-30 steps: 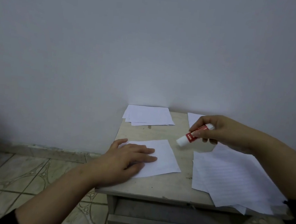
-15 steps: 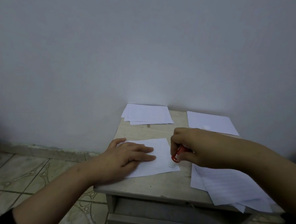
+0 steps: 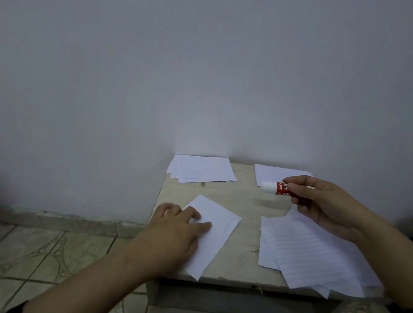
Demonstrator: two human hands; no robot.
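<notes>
1. A bare strip of bench runs open between the folded sheet and the lined pile.
2. The wall closes the far edge, just behind the left stack and the right stack.
3. The right grip, holding the glue stick, hangs over the right stack; the left grip lies on the folded sheet.

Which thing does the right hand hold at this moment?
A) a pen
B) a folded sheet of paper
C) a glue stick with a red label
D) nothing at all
C: the right hand grips the glue stick in its fingers, red label showing and white end pointing left, while the left hand presses flat on the small white sheet.
</notes>
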